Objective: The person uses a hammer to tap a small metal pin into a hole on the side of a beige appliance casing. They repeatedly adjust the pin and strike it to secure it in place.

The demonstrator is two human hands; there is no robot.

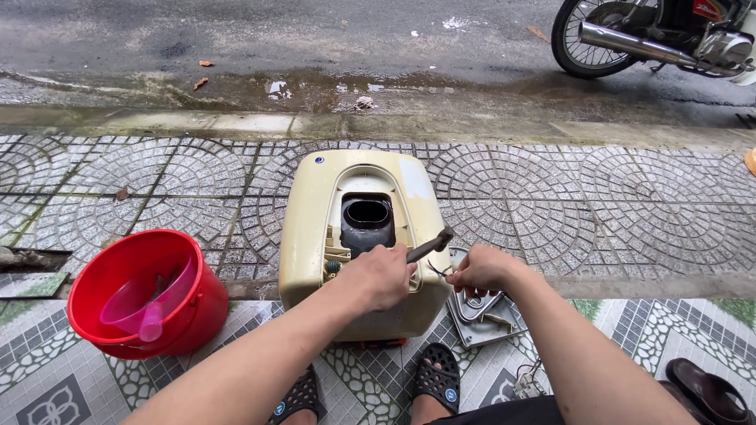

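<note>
- On the tiled pavement, at the step edge: a cream appliance casing lying flat, black round-mouthed opening facing up near its middle.
- Left hand resting on the casing's near edge, fingers curled tight around a dark tool handle angled up and to the right.
- Right hand just right of the casing, fingers pinched narrow on thin dark wires between the two hands.
- Under the right hand, on the tiles: a grey metal plate, touching the casing's right side.
- Left of the casing: a red bucket holding a pink scoop.
- Near the bottom edge: black sandals on both feet.
- Far top right corner, on the wet road: a motorbike wheel and exhaust.
</note>
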